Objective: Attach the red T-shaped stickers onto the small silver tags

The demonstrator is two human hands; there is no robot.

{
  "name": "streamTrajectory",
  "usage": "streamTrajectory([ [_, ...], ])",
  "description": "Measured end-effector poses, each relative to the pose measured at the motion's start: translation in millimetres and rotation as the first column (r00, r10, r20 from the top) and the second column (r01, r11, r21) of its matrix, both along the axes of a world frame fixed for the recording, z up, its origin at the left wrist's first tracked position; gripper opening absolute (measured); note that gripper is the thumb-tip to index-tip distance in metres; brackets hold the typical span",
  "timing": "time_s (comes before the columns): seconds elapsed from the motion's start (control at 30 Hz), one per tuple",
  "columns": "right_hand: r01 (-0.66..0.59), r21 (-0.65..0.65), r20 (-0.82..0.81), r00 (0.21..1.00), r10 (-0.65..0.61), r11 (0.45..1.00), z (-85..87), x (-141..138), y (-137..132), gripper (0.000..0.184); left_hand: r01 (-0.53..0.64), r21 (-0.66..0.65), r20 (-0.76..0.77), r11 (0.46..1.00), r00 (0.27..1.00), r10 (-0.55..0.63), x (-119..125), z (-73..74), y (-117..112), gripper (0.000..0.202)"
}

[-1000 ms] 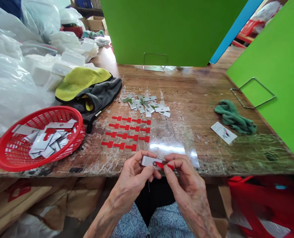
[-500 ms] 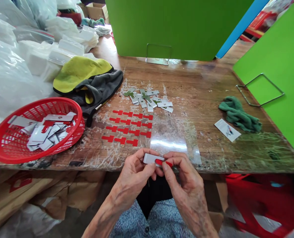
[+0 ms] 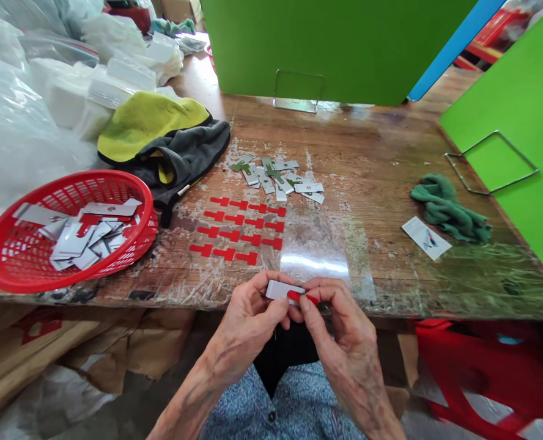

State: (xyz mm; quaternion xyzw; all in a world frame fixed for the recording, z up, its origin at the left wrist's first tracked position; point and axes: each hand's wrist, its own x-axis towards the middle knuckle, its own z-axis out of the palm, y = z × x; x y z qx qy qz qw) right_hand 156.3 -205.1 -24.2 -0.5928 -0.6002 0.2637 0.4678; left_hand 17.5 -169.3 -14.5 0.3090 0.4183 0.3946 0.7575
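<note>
My left hand (image 3: 248, 318) pinches a small white rectangular plate (image 3: 278, 289) at the table's near edge. My right hand (image 3: 340, 324) presses a red T-shaped sticker (image 3: 299, 298) against that plate's right end with thumb and forefinger. Just beyond my hands lie rows of several red T-shaped stickers (image 3: 239, 229) on a clear sheet (image 3: 317, 256). Further back is a loose heap of small metal plates (image 3: 276, 180). A red basket (image 3: 5, 269) at the left holds several plates with red stickers on them.
A yellow and grey cloth (image 3: 161, 137) lies behind the basket, with white plastic bags (image 3: 19, 134) at the far left. A green rag (image 3: 450, 211) and a small white card (image 3: 425, 237) lie at the right. Green partition boards (image 3: 326, 49) stand at the back and right.
The view has shifted down and left a little. Both hands keep the same grip on the plate and sticker, barely moving.
</note>
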Motion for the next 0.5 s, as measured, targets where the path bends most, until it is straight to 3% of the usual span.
streamTrajectory([
  [0.5, 0.003, -0.019, -0.002, 1.000, -0.003, 1.000, 0.8, -1.5, 1.1, 0.013, -0.020, -0.009, -0.041, 1.000, 0.999, 0.019, -0.8, 0.0, 0.3, 0.014],
])
